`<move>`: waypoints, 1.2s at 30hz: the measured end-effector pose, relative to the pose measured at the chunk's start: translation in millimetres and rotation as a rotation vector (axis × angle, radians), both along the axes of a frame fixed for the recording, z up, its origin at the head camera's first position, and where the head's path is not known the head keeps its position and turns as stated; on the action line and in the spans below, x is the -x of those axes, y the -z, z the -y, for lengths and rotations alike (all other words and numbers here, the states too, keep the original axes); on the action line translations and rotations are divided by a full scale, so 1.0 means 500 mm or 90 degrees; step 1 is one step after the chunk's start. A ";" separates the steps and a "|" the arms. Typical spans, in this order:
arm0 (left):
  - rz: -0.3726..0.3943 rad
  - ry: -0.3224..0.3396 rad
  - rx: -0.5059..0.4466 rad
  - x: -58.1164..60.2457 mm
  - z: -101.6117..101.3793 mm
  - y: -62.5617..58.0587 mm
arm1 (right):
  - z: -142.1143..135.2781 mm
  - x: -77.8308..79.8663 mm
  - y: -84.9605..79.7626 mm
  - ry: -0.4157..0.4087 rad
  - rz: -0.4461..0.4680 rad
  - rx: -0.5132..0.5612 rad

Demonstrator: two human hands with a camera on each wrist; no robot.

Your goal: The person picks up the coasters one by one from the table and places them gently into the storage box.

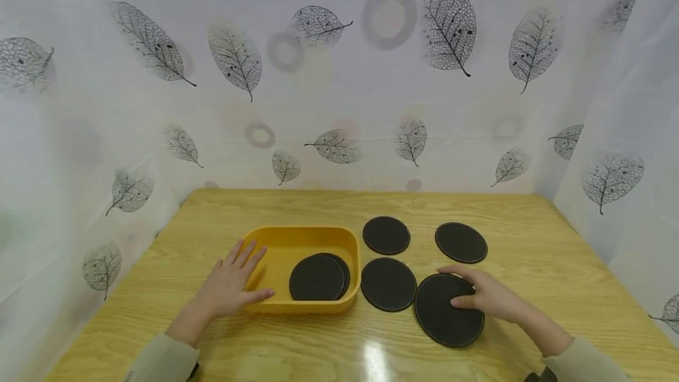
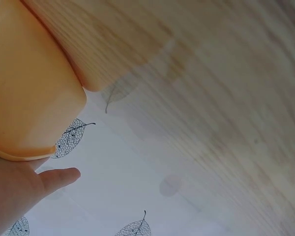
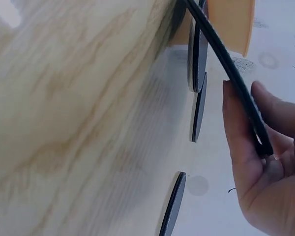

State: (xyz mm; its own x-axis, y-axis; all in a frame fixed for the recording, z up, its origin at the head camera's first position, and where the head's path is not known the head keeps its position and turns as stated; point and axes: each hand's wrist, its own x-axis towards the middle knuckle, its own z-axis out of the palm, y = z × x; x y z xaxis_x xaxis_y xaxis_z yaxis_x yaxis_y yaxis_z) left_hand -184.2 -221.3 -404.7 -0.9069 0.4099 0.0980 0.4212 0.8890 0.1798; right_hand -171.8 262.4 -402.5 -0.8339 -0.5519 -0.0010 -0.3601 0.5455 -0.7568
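My right hand (image 1: 485, 293) pinches a round black coaster (image 1: 448, 311) at its edge, thumb on top and fingers beneath. In the right wrist view that coaster (image 3: 231, 73) is lifted off the table and tilted. My left hand (image 1: 228, 282) lies with spread, straight fingers over the left end of a yellow plastic bin (image 1: 302, 306); in the left wrist view the hand (image 2: 19, 191) is right at the bin's rim. Inside the bin, at its right end, a black coaster (image 1: 316, 279) overlaps another coaster (image 1: 342, 267).
A coaster (image 1: 389, 285) lies just right of the bin, beside the held one. Behind it is another coaster (image 1: 386, 235), with one more coaster (image 1: 461, 243) farther right. The wooden table (image 1: 286, 346) ends at a leaf-patterned curtain (image 1: 350, 93).
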 end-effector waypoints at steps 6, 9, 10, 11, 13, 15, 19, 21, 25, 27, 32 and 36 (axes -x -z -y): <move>-0.005 -0.002 0.002 0.000 0.002 0.002 | 0.001 0.004 0.000 0.053 0.096 0.129; -0.009 -0.002 0.004 0.000 0.002 0.003 | 0.002 0.004 -0.003 0.067 0.172 0.214; -0.011 -0.001 0.005 0.000 0.001 0.004 | 0.003 0.004 -0.004 0.075 0.193 0.235; -0.014 -0.002 0.007 0.000 0.001 0.004 | 0.004 0.004 -0.005 0.083 0.214 0.258; -0.016 -0.002 0.008 0.000 0.001 0.004 | 0.006 0.005 -0.007 0.103 0.242 0.292; -0.017 -0.002 0.009 0.000 0.001 0.004 | 0.010 0.006 -0.009 0.121 0.261 0.321; -0.016 -0.002 0.007 0.000 0.001 0.003 | 0.024 0.009 -0.011 0.145 0.272 0.366; -0.015 -0.002 0.007 0.000 0.001 0.003 | 0.032 0.011 -0.012 0.157 0.277 0.382; -0.017 -0.003 0.003 -0.001 0.001 0.001 | 0.050 0.017 -0.017 0.169 0.285 0.406; -0.019 -0.002 0.002 -0.002 0.001 0.000 | 0.060 0.019 -0.021 0.169 0.288 0.415; -0.022 0.002 0.005 -0.002 0.001 0.001 | 0.086 0.027 -0.031 0.144 0.303 0.452; -0.022 0.001 0.002 -0.002 0.000 0.002 | 0.107 0.035 -0.035 0.103 0.316 0.491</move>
